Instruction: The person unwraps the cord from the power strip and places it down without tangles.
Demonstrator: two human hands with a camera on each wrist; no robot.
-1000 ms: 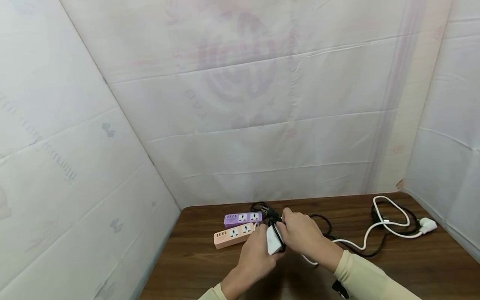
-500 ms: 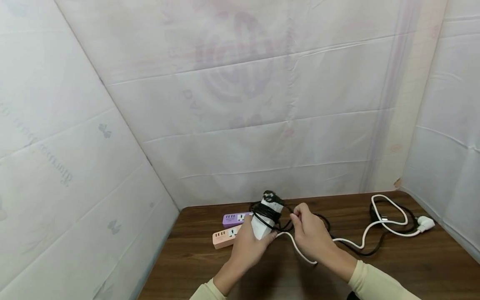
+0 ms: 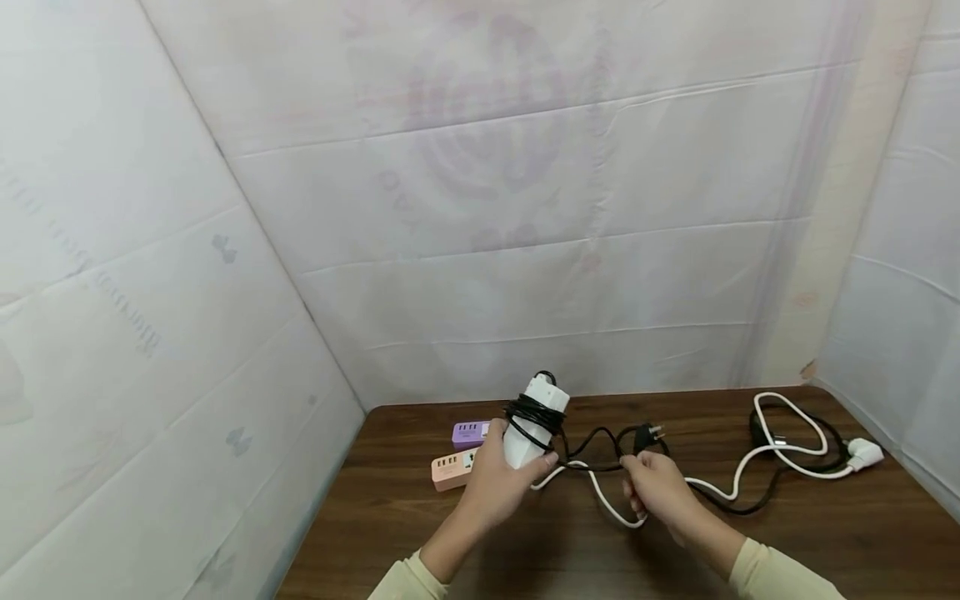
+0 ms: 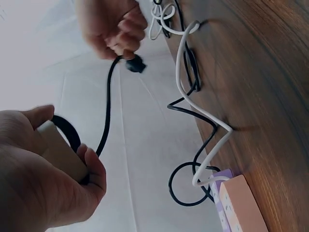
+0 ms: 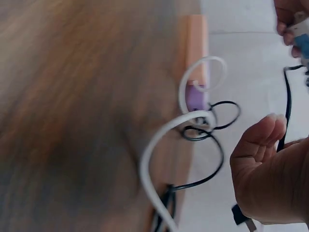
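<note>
My left hand (image 3: 504, 477) grips a white power strip (image 3: 534, 417) and holds it upright above the table, with a black cord (image 3: 592, 446) coiled round its upper part. My right hand (image 3: 651, 485) pinches that cord just behind its black plug (image 3: 647, 434), to the right of the strip. In the left wrist view the strip (image 4: 60, 152) sits in my left hand (image 4: 43, 188), and the plug (image 4: 136, 64) pokes out below my right hand (image 4: 113, 29). The right wrist view shows my right hand (image 5: 270, 179) curled on the cord (image 5: 287, 108).
A purple power strip (image 3: 469, 432) and an orange one (image 3: 452, 468) lie at the back left of the brown table (image 3: 420, 533). A white cord (image 3: 750, 454) with a white plug (image 3: 864, 454) and another black cord (image 3: 761, 500) loop across the right side. White sheeted walls close in on three sides.
The left hand raised the white strip upright. The right hand drew the black cord off to the right, so the plug now hangs free between the hands.
</note>
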